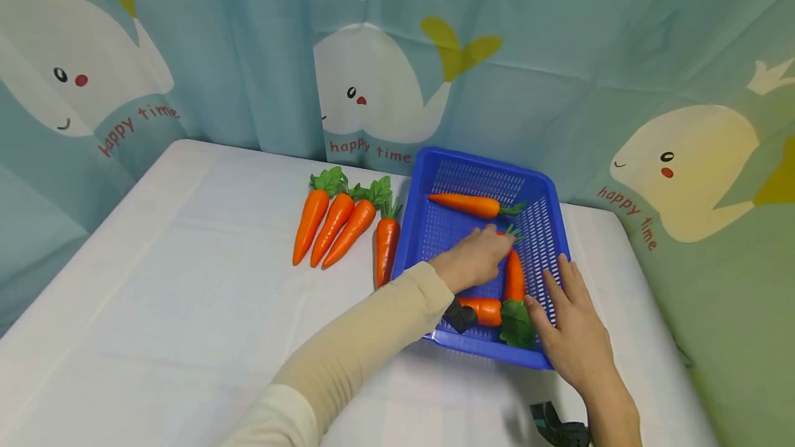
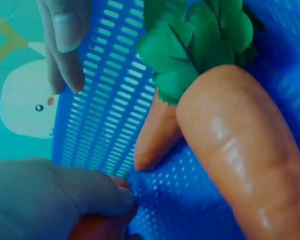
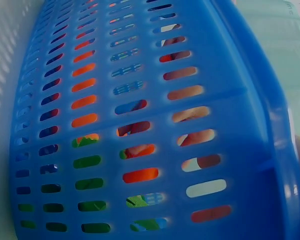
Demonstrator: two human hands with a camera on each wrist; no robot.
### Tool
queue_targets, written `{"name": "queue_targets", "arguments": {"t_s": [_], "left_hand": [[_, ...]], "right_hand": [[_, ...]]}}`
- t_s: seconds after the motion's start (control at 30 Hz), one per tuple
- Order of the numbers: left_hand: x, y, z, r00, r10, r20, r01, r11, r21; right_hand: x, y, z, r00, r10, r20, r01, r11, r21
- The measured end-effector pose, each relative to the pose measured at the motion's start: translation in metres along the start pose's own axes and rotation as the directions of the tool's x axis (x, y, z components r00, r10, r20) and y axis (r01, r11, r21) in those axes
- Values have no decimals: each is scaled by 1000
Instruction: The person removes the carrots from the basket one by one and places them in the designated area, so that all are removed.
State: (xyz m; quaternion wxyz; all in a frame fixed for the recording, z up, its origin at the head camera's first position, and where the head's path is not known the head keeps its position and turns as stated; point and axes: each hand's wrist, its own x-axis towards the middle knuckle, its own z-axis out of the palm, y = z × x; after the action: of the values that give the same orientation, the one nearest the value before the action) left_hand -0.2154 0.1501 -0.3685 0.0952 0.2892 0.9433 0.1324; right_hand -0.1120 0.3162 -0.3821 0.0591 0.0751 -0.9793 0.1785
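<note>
In the head view my left hand [image 1: 475, 257] reaches into the blue plastic basket [image 1: 406, 233] and pinches a carrot [image 2: 97, 229], most of it hidden under the hand. Its thin green top [image 1: 514, 232] pokes out past the fingers. My right hand [image 1: 574, 326] rests on the basket's right rim, fingers fairly straight. Inside the basket, one carrot [image 1: 466, 204] lies along the far end. Another carrot [image 1: 514, 278] lies by the right wall, and a leafy-topped carrot [image 1: 487, 310] is near the front, partly behind my left wrist.
Left of the basket, three leafy carrots [image 1: 338, 223] lie side by side on the white table [image 1: 155, 281]. One more carrot [image 1: 386, 243] lies right against the basket's left side. A blue-green curtain [image 1: 261, 54] with whale prints hangs behind the table.
</note>
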Motion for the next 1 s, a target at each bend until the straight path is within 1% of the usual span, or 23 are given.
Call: {"name": "queue_targets", "arguments": {"t_s": [0.17, 0.3, 0.4, 0.47, 0.57, 0.63, 0.67, 0.73, 0.83, 0.87, 0.9, 0.97, 1.0], "left_hand": [[-4, -5, -5, 1000, 20, -21, -19, 999, 38], [-9, -10, -11, 998, 39, -42, -37, 998, 53], [-14, -13, -18, 997, 53, -50, -50, 998, 44], [-18, -16, -23, 995, 71, -69, -69, 997, 35], [-27, -22, -33, 986, 114, -125, -112, 993, 22], [-35, -28, -39, 976, 145, -165, -142, 989, 25], [-39, -31, -43, 973, 150, -178, -149, 989, 18], [-46, -37, -48, 971, 145, -191, -146, 989, 10], [-55, -46, -52, 966, 140, -217, -142, 990, 6], [-57, -49, -53, 962, 143, -231, -145, 989, 11], [-59, -51, -52, 958, 148, -245, -147, 989, 23], [-63, -55, -53, 944, 170, -282, -167, 985, 33], [-64, -56, -53, 941, 173, -292, -171, 985, 33]], "right_hand": [[1, -1, 0, 1000, 10, 5, -10, 1000, -13], [1, -2, 1, 1000, 16, 12, -16, 1000, -17], [0, -2, 1, 1000, 12, 6, -12, 1000, -12], [0, -1, 0, 1000, 9, 1, -9, 1000, -13], [0, -1, -1, 1000, 8, -1, -9, 1000, -16], [1, -1, -2, 1000, 10, -1, -10, 1000, -24], [2, 0, -3, 1000, 11, 2, -11, 1000, -25], [3, 0, -3, 1000, 14, 10, -14, 1000, -23], [2, -1, -2, 1000, 14, 22, -14, 1000, -16], [2, -1, -1, 1000, 15, 27, -15, 1000, -12], [1, -1, -1, 999, 17, 31, -16, 1000, -11], [0, -1, 0, 999, 18, 28, -18, 1000, -13], [0, -1, -1, 999, 20, 26, -20, 1000, -14]]}}
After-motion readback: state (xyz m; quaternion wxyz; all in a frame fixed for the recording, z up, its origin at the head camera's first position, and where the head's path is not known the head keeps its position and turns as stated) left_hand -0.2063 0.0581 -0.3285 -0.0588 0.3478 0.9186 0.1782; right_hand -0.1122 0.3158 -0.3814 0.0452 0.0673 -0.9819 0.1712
